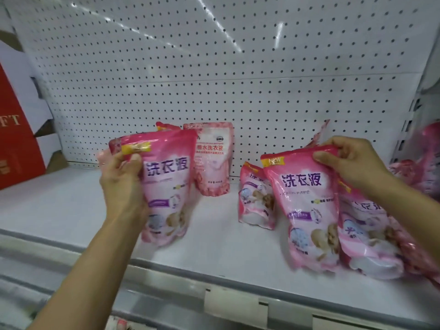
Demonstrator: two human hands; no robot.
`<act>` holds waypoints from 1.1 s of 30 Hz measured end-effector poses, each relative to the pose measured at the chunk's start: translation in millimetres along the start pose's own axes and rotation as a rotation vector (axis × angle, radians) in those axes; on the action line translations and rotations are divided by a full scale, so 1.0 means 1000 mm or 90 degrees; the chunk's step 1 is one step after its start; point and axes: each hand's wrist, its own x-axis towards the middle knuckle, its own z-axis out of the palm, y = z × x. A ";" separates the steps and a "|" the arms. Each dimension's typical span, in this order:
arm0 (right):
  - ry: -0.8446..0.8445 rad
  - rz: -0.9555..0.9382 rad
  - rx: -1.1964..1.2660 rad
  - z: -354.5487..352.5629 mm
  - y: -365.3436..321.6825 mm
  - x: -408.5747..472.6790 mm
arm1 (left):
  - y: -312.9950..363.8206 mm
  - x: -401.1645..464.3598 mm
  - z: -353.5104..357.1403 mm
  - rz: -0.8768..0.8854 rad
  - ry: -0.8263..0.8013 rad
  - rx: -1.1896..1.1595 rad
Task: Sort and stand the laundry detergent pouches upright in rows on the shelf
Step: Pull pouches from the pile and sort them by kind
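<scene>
My left hand (123, 179) grips a pink detergent pouch (166, 186) by its left edge and holds it upright above the white shelf (214, 239). My right hand (352, 160) pinches the top of a second pink pouch (309, 210), which stands tilted near the shelf's front. Behind the left one a pale pink pouch with red print (212, 160) stands upright against the pegboard, with another pouch top (166, 126) showing beside it. A small pink pouch (256, 198) stands mid-shelf. More pink pouches (371, 234) lean in a loose heap at the right.
A white pegboard (214, 67) forms the back wall. A red box (16, 139) and white cardboard (42, 110) sit at the shelf's left end. Further pink pouches (428, 163) are blurred at the far right. The grey shelf lip (190, 272) runs along the front.
</scene>
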 end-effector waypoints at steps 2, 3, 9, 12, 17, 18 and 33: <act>-0.019 -0.045 0.000 0.008 -0.021 -0.002 | -0.002 0.020 -0.023 0.020 0.049 0.027; -0.029 -0.068 -0.006 0.014 -0.033 -0.003 | -0.004 0.028 -0.034 0.032 0.069 0.051; -0.040 -0.127 -0.048 0.073 -0.076 0.014 | -0.007 0.051 -0.061 0.092 0.118 0.108; -0.011 -0.113 0.005 0.105 -0.085 0.028 | -0.008 0.051 -0.062 0.085 0.094 0.098; 0.060 -0.094 0.074 0.152 -0.100 0.046 | -0.011 0.050 -0.063 0.076 0.076 0.095; 0.071 -0.087 0.094 0.161 -0.100 0.047 | -0.011 0.049 -0.063 0.072 0.074 0.090; -0.072 0.058 -0.259 0.174 -0.031 0.007 | 0.007 0.034 -0.076 0.308 0.065 0.363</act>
